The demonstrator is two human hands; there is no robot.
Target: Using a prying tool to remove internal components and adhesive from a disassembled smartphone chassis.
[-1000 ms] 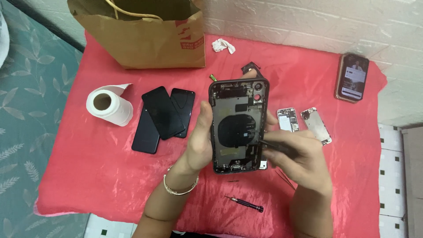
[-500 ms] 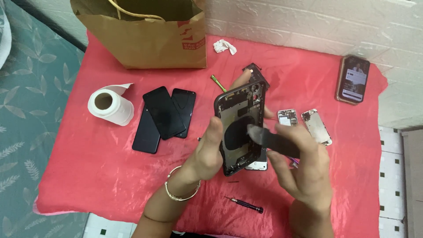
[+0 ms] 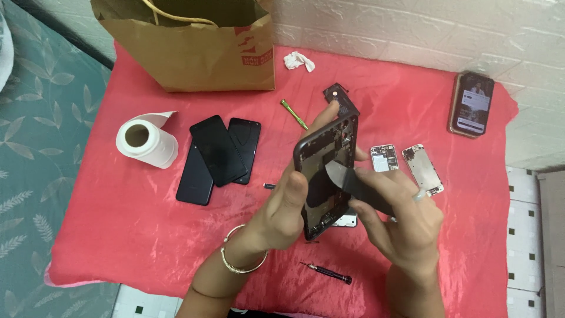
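Note:
My left hand [image 3: 281, 203] grips an opened dark phone housing [image 3: 325, 162] by its left edge and holds it tilted above the red cloth. My right hand [image 3: 401, 221] pinches a flat dark strip with a pale rounded end [image 3: 353, 178], and that end lies against the inside of the housing. A gold bangle is on my left wrist.
On the red cloth [image 3: 118, 218] lie three dark phones [image 3: 218, 154], a paper roll [image 3: 145, 140], a green-handled tool [image 3: 293, 114], a black screwdriver [image 3: 325, 272], two small phone boards [image 3: 406, 164], a phone with a lit screen [image 3: 471, 105] and a brown paper bag [image 3: 194, 47].
I have lifted the housing and turned it from flat-facing to edge-tilted. My right hand has brought the dark strip up from the lower right to the housing's inside.

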